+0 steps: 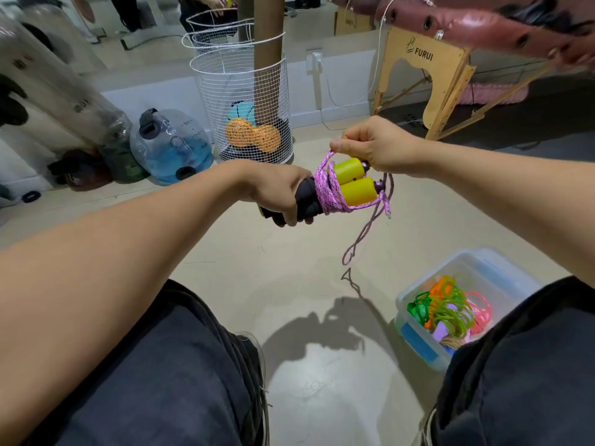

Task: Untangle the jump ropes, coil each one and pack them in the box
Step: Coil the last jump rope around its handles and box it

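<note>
My left hand [283, 194] grips the two black foam handles [307, 201] of a jump rope, held side by side above the floor. Their yellow ends [355, 183] point right. A pink-purple cord [325, 188] is wound several times around the handles. My right hand [376, 146] pinches a strand of this cord just above the yellow ends. A loose tail of cord [363, 236] hangs down from the bundle. The clear plastic box [415, 336] stands on the floor at the lower right, with green, orange and pink coiled ropes [450, 310] inside.
My knees in dark trousers [180, 375] frame the floor below the hands. A white wire basket [244, 101] with balls stands behind, beside a blue water-filled bag [174, 146]. A wooden folding table [431, 78] with maroon padding stands at the upper right.
</note>
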